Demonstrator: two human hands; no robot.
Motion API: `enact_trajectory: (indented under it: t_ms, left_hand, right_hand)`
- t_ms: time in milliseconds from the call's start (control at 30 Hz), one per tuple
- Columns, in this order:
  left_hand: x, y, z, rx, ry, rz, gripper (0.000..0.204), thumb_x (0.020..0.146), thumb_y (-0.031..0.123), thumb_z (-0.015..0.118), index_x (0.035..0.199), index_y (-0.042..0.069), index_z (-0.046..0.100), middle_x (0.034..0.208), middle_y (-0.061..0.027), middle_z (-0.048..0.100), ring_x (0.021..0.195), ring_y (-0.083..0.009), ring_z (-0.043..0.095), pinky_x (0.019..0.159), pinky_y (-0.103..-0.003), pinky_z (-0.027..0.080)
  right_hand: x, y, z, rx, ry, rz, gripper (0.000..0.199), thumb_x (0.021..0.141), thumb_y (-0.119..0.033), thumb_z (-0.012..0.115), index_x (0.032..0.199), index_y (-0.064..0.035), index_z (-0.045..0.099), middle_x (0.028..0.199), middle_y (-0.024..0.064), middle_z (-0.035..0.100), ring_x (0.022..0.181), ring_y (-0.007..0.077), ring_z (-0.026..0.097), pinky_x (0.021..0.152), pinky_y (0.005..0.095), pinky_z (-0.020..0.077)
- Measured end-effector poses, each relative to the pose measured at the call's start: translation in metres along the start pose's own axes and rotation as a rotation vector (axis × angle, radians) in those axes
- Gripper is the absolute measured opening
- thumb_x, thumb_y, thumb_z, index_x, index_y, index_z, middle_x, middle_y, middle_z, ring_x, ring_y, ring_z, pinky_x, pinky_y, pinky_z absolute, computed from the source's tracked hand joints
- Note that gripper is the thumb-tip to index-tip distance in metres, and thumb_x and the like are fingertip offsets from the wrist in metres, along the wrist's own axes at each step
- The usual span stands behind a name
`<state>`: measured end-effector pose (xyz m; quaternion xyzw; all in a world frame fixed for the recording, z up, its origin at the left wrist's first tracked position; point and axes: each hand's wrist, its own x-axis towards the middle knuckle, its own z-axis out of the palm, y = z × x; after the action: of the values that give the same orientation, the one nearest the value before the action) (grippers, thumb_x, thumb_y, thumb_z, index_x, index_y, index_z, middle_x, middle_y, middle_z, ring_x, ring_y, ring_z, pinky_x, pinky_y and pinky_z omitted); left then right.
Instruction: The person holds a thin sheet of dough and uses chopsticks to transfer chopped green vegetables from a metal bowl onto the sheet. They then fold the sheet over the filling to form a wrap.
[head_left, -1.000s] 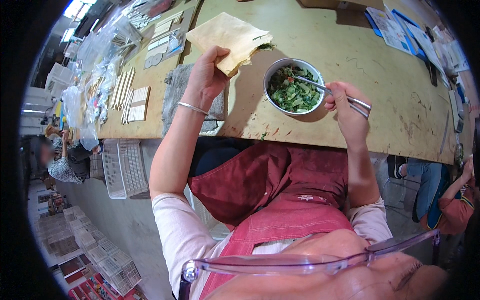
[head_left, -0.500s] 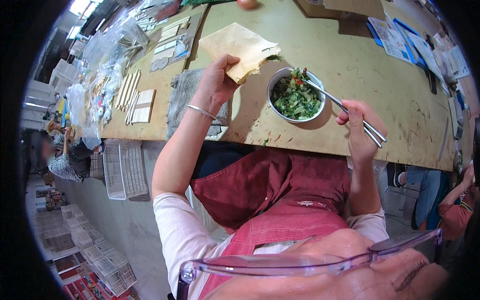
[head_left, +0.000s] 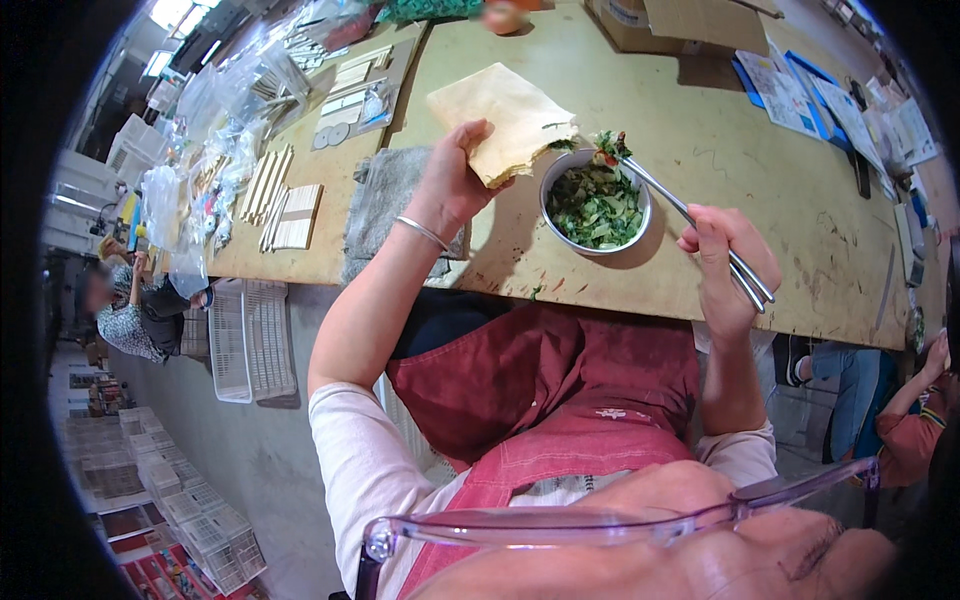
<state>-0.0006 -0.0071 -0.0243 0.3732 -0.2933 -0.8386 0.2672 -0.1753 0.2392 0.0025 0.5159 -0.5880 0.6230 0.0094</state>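
My left hand point(head_left: 463, 172) is closed on a folded flatbread point(head_left: 515, 115), pale yellow with a ragged bitten edge and some green filling at its right side. Metal chopsticks point(head_left: 668, 196) are gripped in my right hand point(head_left: 733, 255), their tips pinching a clump of chopped greens point(head_left: 610, 147) with a red bit in it. That clump hangs over the far rim of a white bowl point(head_left: 644, 222), just right of the flatbread. More chopped greens point(head_left: 596, 208) lie inside the bowl, which stands on the table near its front edge.
A grey cloth point(head_left: 380, 205) lies on the table point(head_left: 760, 180) left of the bowl. Wooden sticks point(head_left: 290, 215) and plastic bags point(head_left: 190, 170) cover the left side. At the back are a cardboard box point(head_left: 690, 25) and papers point(head_left: 775, 92). Other people sit at both sides.
The chopsticks have lifted a clump of greens up out of the bowl toward its far rim. The flatbread now appears slightly lower and further right in the picture.
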Motion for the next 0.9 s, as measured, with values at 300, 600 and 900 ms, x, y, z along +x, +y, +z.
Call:
enact_trajectory:
  t_ms: [300,600,900]
  left_hand:
    - [0.003,-0.007,0.002,-0.04,-0.116,-0.026,0.037,0.096,0.033,0.048,0.125,0.011,0.05,0.121,-0.0081,0.062,0.109,-0.025,0.062,0.084,-0.044,0.054]
    - [0.009,-0.016,0.005,-0.098,-0.16,-0.038,0.043,0.097,0.03,0.043,0.133,0.006,0.045,0.13,-0.012,0.057,0.116,-0.0289,0.058,0.095,-0.046,0.049]
    - [0.006,-0.017,0.008,-0.068,-0.208,-0.116,0.038,0.097,0.033,0.045,0.128,0.01,0.048,0.12,-0.0092,0.062,0.103,-0.0256,0.064,0.073,-0.041,0.053]
  right_hand:
    - [0.011,-0.008,0.004,-0.168,-0.107,-0.202,0.008,0.082,0.002,0.07,0.089,0.0022,0.067,0.075,0.0129,0.065,0.062,0.0221,0.062,0.056,0.0304,0.0471]
    - [0.017,-0.012,0.01,-0.194,-0.17,-0.381,0.015,0.077,0.003,0.075,0.089,0.0018,0.067,0.074,0.0126,0.065,0.062,0.026,0.063,0.055,0.0328,0.0482]
    - [0.01,-0.016,0.018,-0.114,-0.225,-0.379,0.011,0.082,0.001,0.07,0.092,0.0026,0.066,0.076,0.013,0.065,0.063,0.0248,0.063,0.057,0.0313,0.0484]
